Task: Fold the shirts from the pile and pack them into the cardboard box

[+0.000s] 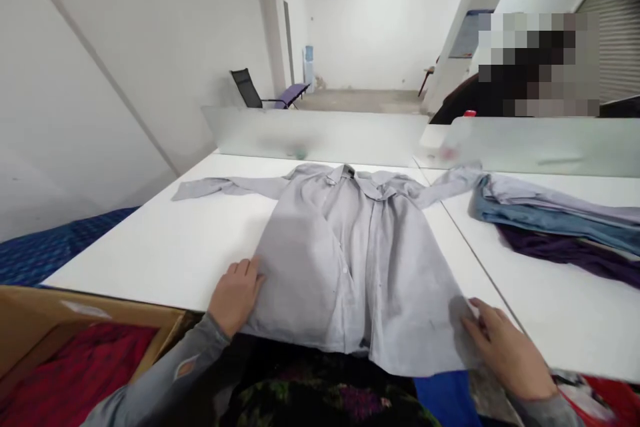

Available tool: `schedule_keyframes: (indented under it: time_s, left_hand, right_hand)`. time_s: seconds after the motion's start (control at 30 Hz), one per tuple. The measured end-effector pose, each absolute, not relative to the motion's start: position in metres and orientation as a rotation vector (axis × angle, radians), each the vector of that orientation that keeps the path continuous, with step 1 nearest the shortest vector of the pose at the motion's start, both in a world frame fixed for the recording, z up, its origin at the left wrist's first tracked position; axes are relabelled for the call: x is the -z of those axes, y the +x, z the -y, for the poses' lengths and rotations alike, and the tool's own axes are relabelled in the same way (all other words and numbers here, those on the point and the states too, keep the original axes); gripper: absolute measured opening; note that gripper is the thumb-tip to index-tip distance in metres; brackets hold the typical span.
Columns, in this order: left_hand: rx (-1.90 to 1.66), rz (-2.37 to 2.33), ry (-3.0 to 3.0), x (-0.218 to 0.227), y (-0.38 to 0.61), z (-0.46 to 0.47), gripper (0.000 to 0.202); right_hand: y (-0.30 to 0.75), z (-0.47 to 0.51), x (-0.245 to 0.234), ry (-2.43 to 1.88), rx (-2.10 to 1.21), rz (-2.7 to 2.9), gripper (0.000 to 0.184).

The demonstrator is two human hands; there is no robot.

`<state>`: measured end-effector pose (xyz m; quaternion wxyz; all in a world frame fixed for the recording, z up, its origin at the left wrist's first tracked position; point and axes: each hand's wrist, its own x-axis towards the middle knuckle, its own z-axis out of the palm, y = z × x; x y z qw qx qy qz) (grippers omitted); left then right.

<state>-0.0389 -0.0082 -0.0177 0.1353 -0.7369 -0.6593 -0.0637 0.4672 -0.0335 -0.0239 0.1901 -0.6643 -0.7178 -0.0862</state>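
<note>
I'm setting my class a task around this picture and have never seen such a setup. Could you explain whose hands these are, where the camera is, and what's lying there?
There is no machine: a person is using two bare hands. The single picture comes from a camera worn on that person's head, looking forward and down. A light grey, long-sleeved collared shirt lies spread on a flat white table. The left hand and right hand are at its opposite lower side edges; how firmly they grip is unclear. To the right is a stack of pale grey, blue and dark purple garments. At lower left, a brown cardboard box contains red, dark-patterned cloth.
</note>
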Motion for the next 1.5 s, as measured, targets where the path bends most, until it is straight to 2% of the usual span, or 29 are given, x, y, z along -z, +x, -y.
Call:
schedule_keyframes:
  time_s: [0.2, 0.3, 0.37, 0.5, 0.57, 0.63, 0.7, 0.8, 0.93, 1.0, 1.1, 1.23, 1.33, 1.4, 1.5]
  left_hand:
    - [0.021, 1.96, -2.296, 0.006, -0.053, 0.022, 0.038]
    - [0.027, 1.895, -2.314, -0.014, -0.038, 0.03, 0.027]
    - [0.155, 1.729, -2.535, -0.023, -0.015, 0.031, 0.024]
    - [0.351, 1.122, -3.112, -0.028, 0.04, 0.025, 0.043]
    - [0.361, 0.847, -3.297, -0.031, 0.06, 0.016, 0.037]
    - [0.414, 0.764, -3.378, -0.035, 0.073, 0.002, 0.024]
    - [0.514, 0.923, -3.304, -0.037, 0.081, -0.017, 0.016]
    - [0.74, 1.387, -2.981, -0.026, 0.083, -0.057, 0.022]
    - [1.088, 1.952, -2.537, 0.003, 0.072, -0.111, 0.028]
    - [1.17, 2.086, -2.453, 0.015, 0.065, -0.127, 0.028]
    - [1.19, 2.085, -2.515, 0.022, 0.06, -0.134, 0.028]
    - [1.146, 2.034, -2.614, 0.019, 0.061, -0.131, 0.027]
    - [1.181, 2.001, -2.629, 0.016, 0.062, -0.129, 0.026]
    - [1.208, 1.991, -2.611, 0.014, 0.061, -0.128, 0.026]
    - [1.208, 1.99, -2.566, 0.014, 0.059, -0.127, 0.026]
  right_hand:
    - [0.479, 0.04, 0.008, -1.972, -0.198, 2.021, 0.016]
    - [0.463, 0.043, -0.018, -1.921, -0.247, 2.063, 0.022]
    - [0.431, 0.045, -0.034, -1.771, -0.391, 2.169, 0.029]
    - [0.358, 0.047, -0.046, -1.26, -0.85, 2.51, 0.033]
    - [0.34, 0.047, -0.045, -1.068, -0.97, 2.631, 0.029]
    - [0.339, 0.04, -0.048, -0.943, -1.049, 2.716, 0.024]
    - [0.345, 0.019, -0.057, -0.929, -1.062, 2.733, 0.021]
    - [0.348, -0.043, -0.072, -1.089, -1.078, 2.54, 0.02]
    - [0.315, -0.16, -0.075, -1.283, -1.223, 1.977, 0.012]
    - [0.288, -0.218, -0.069, -1.439, -1.22, 1.679, 0.007]
    - [0.248, -0.293, -0.059, -1.64, -1.189, 1.419, 0.004]
    - [0.212, -0.361, -0.047, -1.852, -1.155, 1.387, 0.026]
    - [0.199, -0.392, -0.042, -1.96, -1.096, 1.462, 0.035]
    - [0.196, -0.408, -0.045, -1.977, -1.008, 1.55, 0.034]
    - [0.201, -0.433, -0.059, -1.923, -0.767, 1.663, 0.02]
